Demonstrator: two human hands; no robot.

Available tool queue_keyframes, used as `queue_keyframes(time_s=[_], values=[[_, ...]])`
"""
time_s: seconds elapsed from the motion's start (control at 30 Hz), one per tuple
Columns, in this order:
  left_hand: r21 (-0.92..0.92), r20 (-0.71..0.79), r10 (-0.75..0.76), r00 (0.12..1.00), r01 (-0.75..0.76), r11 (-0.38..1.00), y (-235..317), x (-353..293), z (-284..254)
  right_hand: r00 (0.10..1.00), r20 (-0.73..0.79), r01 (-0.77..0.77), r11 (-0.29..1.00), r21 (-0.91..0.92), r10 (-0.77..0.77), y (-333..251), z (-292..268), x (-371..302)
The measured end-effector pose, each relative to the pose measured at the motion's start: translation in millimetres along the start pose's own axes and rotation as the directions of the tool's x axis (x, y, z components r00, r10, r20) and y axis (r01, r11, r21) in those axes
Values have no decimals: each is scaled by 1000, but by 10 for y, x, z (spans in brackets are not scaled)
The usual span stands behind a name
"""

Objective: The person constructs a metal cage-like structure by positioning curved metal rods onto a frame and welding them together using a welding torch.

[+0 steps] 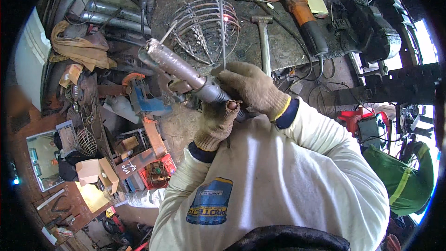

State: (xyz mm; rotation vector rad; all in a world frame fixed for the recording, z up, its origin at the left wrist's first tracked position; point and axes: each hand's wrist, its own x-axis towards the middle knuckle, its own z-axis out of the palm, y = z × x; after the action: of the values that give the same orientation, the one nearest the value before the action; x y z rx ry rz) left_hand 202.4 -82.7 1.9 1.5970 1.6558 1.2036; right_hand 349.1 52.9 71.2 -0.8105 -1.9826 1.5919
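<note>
- Broadly, a steel-topped table (283, 51) fills the upper middle of the head view, its plate dark, scuffed and spattered, with tools spread over it.
- On it stands a domed wire cage (204, 30) of thin bare-metal rods, rounded like half a basket; one spot near its upper right rim glows pink-white.
- A welding torch (183, 72) is the thing both hands hold. Its long axis slants from the upper left, where the wrapped, grey, dull-metal body is thickest, down to the lower right, where it passes into the hands. It hangs just short of the cage, in front of the person's chest.
- A straight thin rod (222, 42) stands upright from the right hand up across the cage, toward the glowing spot.
- The right hand (253, 88), in a worn beige knit glove, lies above and nearer the cage; its fingers are closed over the torch's lower end and seem to pinch the rod too, though the grip on the rod is hard to make out.
- The left hand (218, 123), gloved alike with a bare fingertip showing through a hole, is wrapped shut round the torch from below, nearer the body.
- An orange-bodied angle grinder (304, 18) and a steel hammer (264, 37) lie on the table to the right, well apart from the hands.
</note>
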Motion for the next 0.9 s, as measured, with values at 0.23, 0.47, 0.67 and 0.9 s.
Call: queue_keyframes(time_s=[0.23, 0.47, 0.67, 0.9], values=[[-307, 53, -34, 998, 49, 950, -234, -93, -40, 848, -524, -163, 979, -119, 77, 149, -460, 78], [-851, 35, -260, 965, 165, 498, 37, -22, -283, 881, -378, -458, 719, -523, 286, 125, -1133, -367], [-804, 35, -317, 948, 215, 555, -385, -185, -268, 935, -231, -353, 636, -687, 269, 40, -1156, -111], [-755, -19, -442, 897, 276, 594, -619, -199, -223, 972, -71, -205, 657, -726, 225, 203, -1354, 10]])
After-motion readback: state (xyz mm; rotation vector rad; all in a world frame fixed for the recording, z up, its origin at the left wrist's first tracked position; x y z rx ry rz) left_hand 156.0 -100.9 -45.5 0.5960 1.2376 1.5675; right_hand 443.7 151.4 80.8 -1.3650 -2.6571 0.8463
